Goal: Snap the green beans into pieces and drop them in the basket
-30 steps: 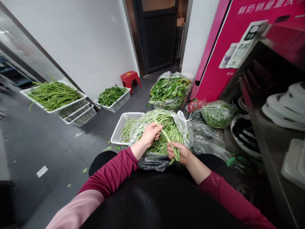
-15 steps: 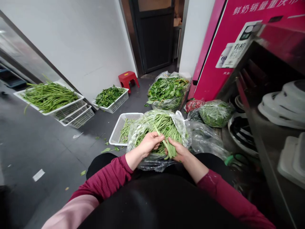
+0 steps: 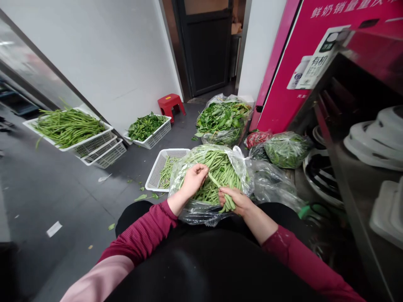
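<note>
A clear plastic bag (image 3: 247,176) heaped with green beans (image 3: 225,165) stands before me, between my knees. My right hand (image 3: 239,200) is closed around a small bunch of green beans (image 3: 228,205), whose lower ends stick out below the fingers. From that bunch one bean (image 3: 214,179) slants up to the left. At its upper end my left hand (image 3: 193,180) is closed in a pinch between thumb and forefinger, over the left side of the bag. Just left of the bag, a white perforated basket (image 3: 151,180) holds shorter pieces of green bean.
Left are stacked white baskets (image 3: 108,157) topped with long green stalks, and a basket of leafy greens (image 3: 146,127). A red stool (image 3: 170,100) stands by the wall. Ahead sit bagged greens (image 3: 224,117); at right are another bag of greens (image 3: 288,149) and a metal shelf (image 3: 349,201).
My left hand has moved slightly up and left, away from my right hand, which still grips the bunch. The view has shifted slightly.
</note>
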Demonstrator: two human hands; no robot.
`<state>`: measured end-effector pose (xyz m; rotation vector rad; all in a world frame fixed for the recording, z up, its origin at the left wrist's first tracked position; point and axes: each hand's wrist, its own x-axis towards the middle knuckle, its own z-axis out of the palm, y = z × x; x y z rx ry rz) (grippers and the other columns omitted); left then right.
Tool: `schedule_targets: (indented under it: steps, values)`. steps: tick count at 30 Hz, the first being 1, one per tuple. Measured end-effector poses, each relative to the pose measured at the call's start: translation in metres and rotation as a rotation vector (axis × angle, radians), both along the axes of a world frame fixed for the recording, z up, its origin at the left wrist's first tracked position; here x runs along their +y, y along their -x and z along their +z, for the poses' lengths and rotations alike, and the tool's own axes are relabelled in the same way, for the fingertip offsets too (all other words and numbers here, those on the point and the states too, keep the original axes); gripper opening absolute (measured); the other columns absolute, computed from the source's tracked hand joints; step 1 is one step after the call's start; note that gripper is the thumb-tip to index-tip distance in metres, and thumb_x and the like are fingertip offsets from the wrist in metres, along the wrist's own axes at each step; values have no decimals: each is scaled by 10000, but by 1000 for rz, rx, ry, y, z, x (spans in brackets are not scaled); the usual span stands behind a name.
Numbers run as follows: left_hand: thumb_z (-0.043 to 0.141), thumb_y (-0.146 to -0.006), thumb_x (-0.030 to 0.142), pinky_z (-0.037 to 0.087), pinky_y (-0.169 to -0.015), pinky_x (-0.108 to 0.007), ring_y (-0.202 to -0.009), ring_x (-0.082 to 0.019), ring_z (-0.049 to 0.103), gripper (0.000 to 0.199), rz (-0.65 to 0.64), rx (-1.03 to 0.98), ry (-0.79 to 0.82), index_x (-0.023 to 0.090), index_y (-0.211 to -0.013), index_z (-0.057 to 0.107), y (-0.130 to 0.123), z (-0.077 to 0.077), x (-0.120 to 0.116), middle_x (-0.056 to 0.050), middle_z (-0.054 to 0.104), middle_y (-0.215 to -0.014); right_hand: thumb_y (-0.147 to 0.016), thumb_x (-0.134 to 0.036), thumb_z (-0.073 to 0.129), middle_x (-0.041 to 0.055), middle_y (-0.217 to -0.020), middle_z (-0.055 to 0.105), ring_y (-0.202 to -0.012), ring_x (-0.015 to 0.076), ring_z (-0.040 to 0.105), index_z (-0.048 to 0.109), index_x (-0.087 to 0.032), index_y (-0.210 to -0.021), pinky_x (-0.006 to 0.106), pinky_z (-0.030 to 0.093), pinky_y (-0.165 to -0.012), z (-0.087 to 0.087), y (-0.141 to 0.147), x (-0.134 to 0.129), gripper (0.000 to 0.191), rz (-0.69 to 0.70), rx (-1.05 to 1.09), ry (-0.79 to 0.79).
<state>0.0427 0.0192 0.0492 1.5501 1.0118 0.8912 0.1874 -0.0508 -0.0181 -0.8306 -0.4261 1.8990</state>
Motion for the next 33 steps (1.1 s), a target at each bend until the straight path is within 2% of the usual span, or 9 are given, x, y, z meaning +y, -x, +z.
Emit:
schedule_targets:
  steps: [2, 5, 7, 12, 16, 20, 22, 25, 33]
  values:
    - [493, -771, 337, 406, -567, -214, -597, -90, 488, 194, -30, 208, -332, 156, -726, 549, 0, 5, -16, -13, 546, -659, -649, -281, 655, -42, -491, 484, -401, 66, 437, 519, -151, -599, 203, 404, -418, -2, 0, 3, 194, -75, -37, 22]
    - [469, -788, 291, 419, -682, -250, -712, -125, 535, 175, -306, 348, -596, 167, -757, 588, -5, 12, -47, -50, 602, -744, -653, -272, 646, -41, -462, 487, -391, 71, 450, 525, -157, -585, 192, 398, -402, -5, -1, 8, 180, -191, -97, 106]
    - [468, -790, 295, 425, -664, -245, -684, -122, 544, 178, -344, 342, -553, 168, -746, 585, -9, 15, -57, -46, 606, -719, -667, -272, 635, -32, -473, 510, -409, 79, 480, 538, -160, -598, 191, 413, -417, -5, -3, 9, 163, -203, -96, 123]
    - [449, -799, 296, 413, -532, -211, -526, -92, 508, 178, -158, 227, -186, 152, -714, 513, -12, 5, -41, 14, 545, -555, -737, -345, 563, 9, -564, 583, -452, 104, 537, 587, -143, -724, 237, 472, -457, 2, -4, -1, 204, 60, 53, 93]
    - [424, -808, 279, 392, -595, -216, -605, -101, 495, 204, -176, 476, -492, 161, -682, 531, -3, -19, -34, -10, 537, -617, -720, -278, 590, 6, -589, 582, -470, 100, 545, 575, -134, -730, 241, 487, -477, 3, 1, -8, 146, 104, 74, 59]
    - [411, -801, 257, 388, -609, -232, -658, -127, 498, 193, -214, 825, -684, 174, -706, 557, 7, -32, -28, -36, 531, -694, -679, -176, 609, -26, -540, 539, -402, 69, 481, 561, -137, -705, 206, 455, -432, 1, 1, -5, 68, 40, 48, 111]
    - [433, -776, 218, 408, -640, -240, -735, -142, 517, 141, -115, 913, -651, 180, -817, 562, 14, -28, -19, -49, 548, -815, -677, -159, 594, -31, -542, 539, -411, 73, 485, 570, -146, -776, 204, 449, -433, 2, -6, 0, 103, -65, 83, 131]
    - [476, -727, 176, 425, -733, -260, -912, -176, 511, 286, -27, 972, -627, 177, -1009, 520, 25, -15, -5, -80, 527, -1012, -675, -132, 553, -5, -624, 594, -481, 96, 537, 563, -161, -841, 237, 483, -496, 3, -18, 6, 169, -233, 138, 167]
    - [458, -770, 349, 444, -680, -342, -757, -254, 604, 295, -89, 1371, -321, 101, -809, 613, 25, -11, 15, -173, 617, -805, -646, -152, 612, -22, -592, 578, -476, 99, 540, 543, -169, -759, 263, 496, -512, -2, -15, 11, 133, -242, 139, 164]
